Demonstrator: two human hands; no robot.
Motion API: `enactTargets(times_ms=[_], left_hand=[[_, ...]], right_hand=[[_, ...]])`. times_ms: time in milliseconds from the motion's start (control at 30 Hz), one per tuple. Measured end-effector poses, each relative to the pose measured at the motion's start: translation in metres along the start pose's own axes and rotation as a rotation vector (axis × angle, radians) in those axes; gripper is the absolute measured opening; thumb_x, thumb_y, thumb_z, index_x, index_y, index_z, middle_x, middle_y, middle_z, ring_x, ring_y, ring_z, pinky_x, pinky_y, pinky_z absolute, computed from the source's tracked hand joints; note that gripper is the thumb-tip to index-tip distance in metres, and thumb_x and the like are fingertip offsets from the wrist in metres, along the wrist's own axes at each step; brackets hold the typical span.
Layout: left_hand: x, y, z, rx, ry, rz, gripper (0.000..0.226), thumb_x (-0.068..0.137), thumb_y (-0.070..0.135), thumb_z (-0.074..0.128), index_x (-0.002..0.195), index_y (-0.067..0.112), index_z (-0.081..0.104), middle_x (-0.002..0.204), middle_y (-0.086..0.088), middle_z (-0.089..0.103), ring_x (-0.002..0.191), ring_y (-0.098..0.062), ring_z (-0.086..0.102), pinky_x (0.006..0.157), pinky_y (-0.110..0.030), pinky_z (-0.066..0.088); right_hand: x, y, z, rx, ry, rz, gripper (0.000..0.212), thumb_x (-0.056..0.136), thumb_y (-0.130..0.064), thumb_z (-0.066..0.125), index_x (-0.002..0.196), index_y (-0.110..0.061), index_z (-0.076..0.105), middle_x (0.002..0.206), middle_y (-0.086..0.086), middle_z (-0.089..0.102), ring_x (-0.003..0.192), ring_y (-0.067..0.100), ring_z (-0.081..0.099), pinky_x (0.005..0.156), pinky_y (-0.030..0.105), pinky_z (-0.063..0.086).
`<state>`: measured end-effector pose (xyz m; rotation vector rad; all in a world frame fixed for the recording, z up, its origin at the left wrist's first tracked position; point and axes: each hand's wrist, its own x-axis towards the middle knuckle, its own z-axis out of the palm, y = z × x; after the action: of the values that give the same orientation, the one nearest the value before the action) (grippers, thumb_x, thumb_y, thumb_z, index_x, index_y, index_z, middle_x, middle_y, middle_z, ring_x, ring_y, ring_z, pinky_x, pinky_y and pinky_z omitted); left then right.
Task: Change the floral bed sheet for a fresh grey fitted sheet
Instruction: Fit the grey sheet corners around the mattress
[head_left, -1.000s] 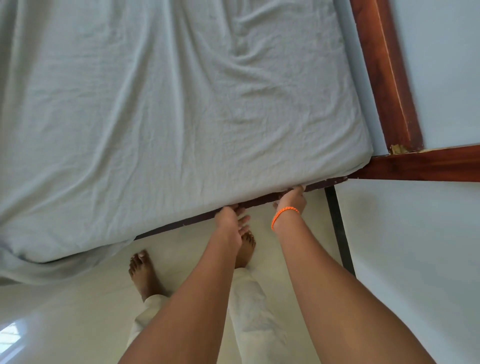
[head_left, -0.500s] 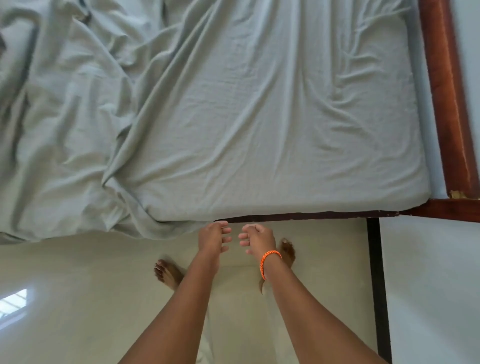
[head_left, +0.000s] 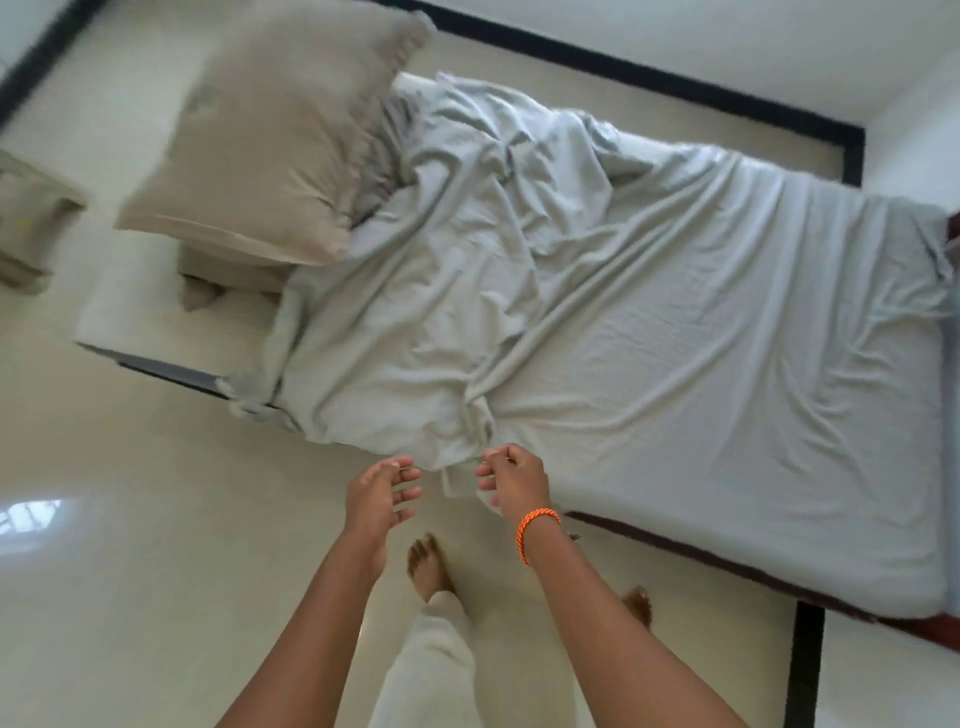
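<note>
The grey fitted sheet (head_left: 675, 322) covers the right part of the mattress and lies bunched in folds across the middle, with a loose edge hanging over the near side. My left hand (head_left: 382, 493) hovers just left of that hanging edge, fingers spread and holding nothing. My right hand (head_left: 511, 480), with an orange band on its wrist, is just right of the edge. Its fingers are loosely curled and its fingertips are at the cloth; no grip shows. No floral sheet is in view.
The bare mattress (head_left: 156, 312) shows at the left end, with a beige pillow (head_left: 270, 140) on it and a second one under it. The dark wooden bed frame (head_left: 727, 561) runs along the near side. My bare feet stand on the glossy cream floor (head_left: 156, 571).
I have moved left along the bed, away from the fitted right corner. Both hands left the mattress edge and now hang at the bunched loose edge in the middle.
</note>
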<state>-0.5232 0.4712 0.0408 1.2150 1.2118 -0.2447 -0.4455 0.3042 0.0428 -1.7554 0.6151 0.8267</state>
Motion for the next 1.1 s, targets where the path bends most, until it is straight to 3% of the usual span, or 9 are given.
enactTargets(times_ms=[167,367,633,733,900,1100], left_hand=[[-0.029,0.059,-0.139,-0.173,0.119,0.061,0.028,0.108,0.019,0.047,0.115,0.013,0.074,0.105,-0.007,0.076,0.085,-0.023,0.068,0.075,-0.037,0.053],[-0.064,0.105,-0.274,-0.404,0.292,0.107,0.027,0.107,0.016,0.048,0.113,0.011,0.074,0.101,-0.008,0.075,0.081,-0.023,0.067,0.072,-0.035,0.052],[-0.042,0.159,-0.405,-0.553,0.411,0.15,0.026,0.108,0.016,0.048,0.111,0.011,0.073,0.104,-0.009,0.075,0.087,-0.025,0.067,0.075,-0.038,0.054],[-0.011,0.212,-0.463,-0.529,0.423,0.193,0.026,0.106,0.015,0.05,0.112,0.011,0.074,0.103,-0.009,0.076,0.087,-0.026,0.067,0.074,-0.038,0.053],[0.043,0.298,-0.547,-0.505,0.443,0.201,0.027,0.105,0.015,0.048,0.113,0.01,0.073,0.103,-0.009,0.075,0.086,-0.025,0.067,0.073,-0.037,0.052],[0.11,0.393,-0.634,-0.512,0.429,0.181,0.026,0.105,0.014,0.049,0.111,0.01,0.074,0.102,-0.008,0.076,0.085,-0.026,0.068,0.074,-0.036,0.052]], right_hand=[[-0.064,-0.084,0.112,-0.069,-0.142,-0.091,0.012,0.097,-0.021,0.061,0.094,-0.014,0.071,0.083,0.002,0.078,0.067,0.015,0.067,0.073,0.035,0.051],[-0.139,-0.174,0.251,-0.179,-0.363,-0.211,0.017,0.101,-0.016,0.057,0.104,-0.005,0.07,0.088,0.008,0.075,0.068,0.014,0.066,0.064,0.029,0.049],[-0.172,-0.229,0.395,-0.177,-0.524,-0.249,0.013,0.102,-0.014,0.059,0.099,-0.006,0.069,0.085,0.009,0.075,0.064,0.015,0.064,0.056,0.027,0.046],[-0.171,-0.269,0.459,-0.181,-0.526,-0.265,0.013,0.103,-0.013,0.058,0.099,-0.005,0.067,0.084,0.01,0.073,0.063,0.017,0.062,0.055,0.026,0.045],[-0.151,-0.336,0.564,-0.186,-0.466,-0.282,0.015,0.102,-0.015,0.058,0.101,-0.005,0.07,0.095,0.014,0.078,0.074,0.019,0.069,0.066,0.032,0.052],[-0.144,-0.424,0.685,-0.076,-0.368,-0.359,0.017,0.1,-0.008,0.055,0.094,-0.008,0.07,0.079,0.006,0.074,0.069,0.018,0.067,0.062,0.031,0.05]])
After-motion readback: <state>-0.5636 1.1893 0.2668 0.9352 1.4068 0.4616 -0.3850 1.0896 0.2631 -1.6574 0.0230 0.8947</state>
